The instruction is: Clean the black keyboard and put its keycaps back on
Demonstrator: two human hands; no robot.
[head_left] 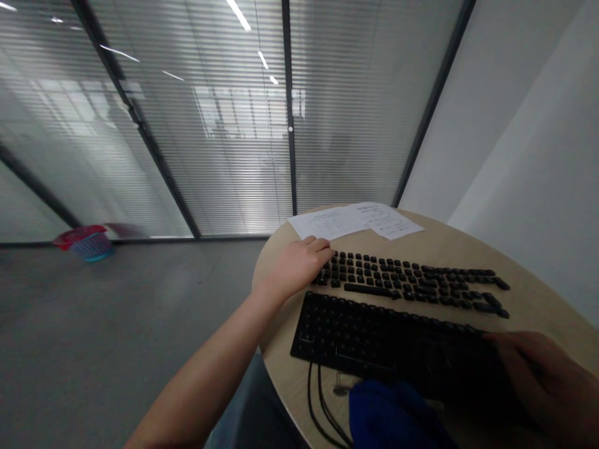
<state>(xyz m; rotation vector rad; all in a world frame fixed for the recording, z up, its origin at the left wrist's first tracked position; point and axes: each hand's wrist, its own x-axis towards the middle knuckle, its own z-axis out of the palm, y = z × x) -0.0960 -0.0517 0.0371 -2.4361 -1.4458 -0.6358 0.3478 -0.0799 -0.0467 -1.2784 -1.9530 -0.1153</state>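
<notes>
A black keyboard base (346, 333) with its keycaps off lies across the round table, its right part in deep shadow. Beyond it, loose black keycaps (369, 271) are laid out in rows, with a long spacebar (367, 289) in the nearest row. My left hand (304, 262) is closed, fingers curled down at the left end of those rows. Its fingertips are partly hidden, so what they hold cannot be seen. At the keyboard's right end, my right hand (545, 374) grips the edge, dim in the shadow.
Printed papers (355, 219) lie at the table's (528, 280) far side. Near me are a blue cloth (393, 411), black cables (316, 399) and a small metal object (340, 390). A blue and red basket (91, 243) stands on the floor by the glass partition.
</notes>
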